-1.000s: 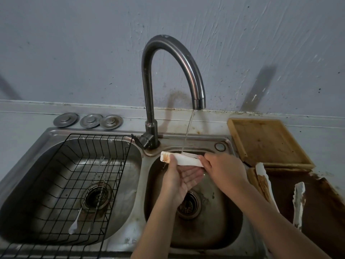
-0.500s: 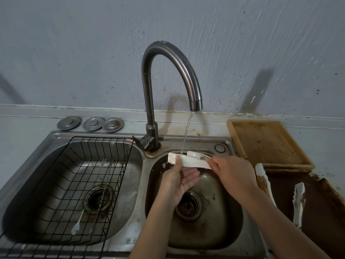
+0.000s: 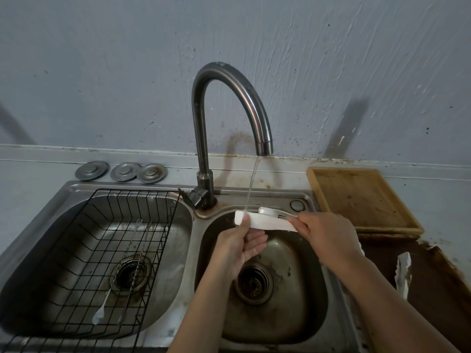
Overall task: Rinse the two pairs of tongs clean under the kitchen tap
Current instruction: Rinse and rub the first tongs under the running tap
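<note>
A pair of white tongs [image 3: 266,221] lies level over the right sink basin [image 3: 293,314], under the thin stream of water from the dark curved tap [image 3: 229,103]. My right hand [image 3: 323,234] grips its right end. My left hand [image 3: 237,248] pinches its left end with thumb on top and fingers spread below. The water lands on that left end, near my thumb. A second pair of white tongs [image 3: 402,273], stained brown, lies on the dark counter at the right.
A black wire rack [image 3: 107,253] sits in the left basin with two slim metal utensils [image 3: 122,281] in it. Three metal drain covers [image 3: 122,171] rest behind it. A wooden tray [image 3: 362,200] stands at the right, behind the dark counter.
Both hands have lifted the tongs a little and shifted them to the right under the stream. The orange stain at the left tip is no longer visible.
</note>
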The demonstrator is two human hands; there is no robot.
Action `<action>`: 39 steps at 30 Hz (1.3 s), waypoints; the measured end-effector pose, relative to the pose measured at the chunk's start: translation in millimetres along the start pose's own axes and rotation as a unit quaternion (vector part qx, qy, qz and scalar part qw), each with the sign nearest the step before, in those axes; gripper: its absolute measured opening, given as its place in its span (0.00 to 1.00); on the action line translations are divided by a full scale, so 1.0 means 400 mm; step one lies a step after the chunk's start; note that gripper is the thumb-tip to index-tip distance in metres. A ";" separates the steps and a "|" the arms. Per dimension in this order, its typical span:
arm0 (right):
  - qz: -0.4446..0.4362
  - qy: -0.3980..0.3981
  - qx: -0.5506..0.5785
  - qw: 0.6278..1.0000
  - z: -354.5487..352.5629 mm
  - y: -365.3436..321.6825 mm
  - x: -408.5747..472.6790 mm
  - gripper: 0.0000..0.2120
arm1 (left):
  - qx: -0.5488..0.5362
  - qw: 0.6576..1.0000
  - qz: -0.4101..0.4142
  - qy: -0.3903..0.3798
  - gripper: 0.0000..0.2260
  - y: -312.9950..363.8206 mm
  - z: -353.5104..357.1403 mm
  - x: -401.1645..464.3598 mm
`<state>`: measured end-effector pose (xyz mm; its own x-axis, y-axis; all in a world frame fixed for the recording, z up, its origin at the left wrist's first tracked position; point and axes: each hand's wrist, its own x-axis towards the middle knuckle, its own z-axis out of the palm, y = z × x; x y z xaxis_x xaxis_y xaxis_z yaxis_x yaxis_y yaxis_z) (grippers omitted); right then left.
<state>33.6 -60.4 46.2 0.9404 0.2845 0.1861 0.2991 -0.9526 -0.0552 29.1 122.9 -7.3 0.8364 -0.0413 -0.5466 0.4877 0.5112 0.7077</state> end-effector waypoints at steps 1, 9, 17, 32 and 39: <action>-0.002 0.000 0.009 1.000 0.000 0.000 -0.002 0.18 | -0.009 1.000 -0.001 0.009 0.21 0.005 -0.005 0.003; -0.009 0.010 0.028 1.000 -0.006 -0.011 0.000 0.19 | 0.025 0.999 0.035 0.012 0.20 0.017 0.009 -0.003; -0.016 0.004 0.030 0.999 -0.007 -0.006 -0.001 0.19 | 0.059 0.994 0.061 0.074 0.22 0.011 0.001 0.031; -0.015 0.006 0.074 0.997 0.009 -0.030 0.008 0.18 | 0.224 0.963 0.135 0.071 0.28 0.021 0.042 -0.033; -0.023 -0.039 0.172 0.984 0.019 -0.046 0.045 0.14 | 0.094 0.970 0.216 0.065 0.13 0.064 0.006 -0.023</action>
<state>46.3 -36.9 43.1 0.9304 0.3459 0.1211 0.3654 -0.8497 -0.3802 34.2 134.4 16.9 0.9399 0.2577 -0.2240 0.1455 0.2912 0.9455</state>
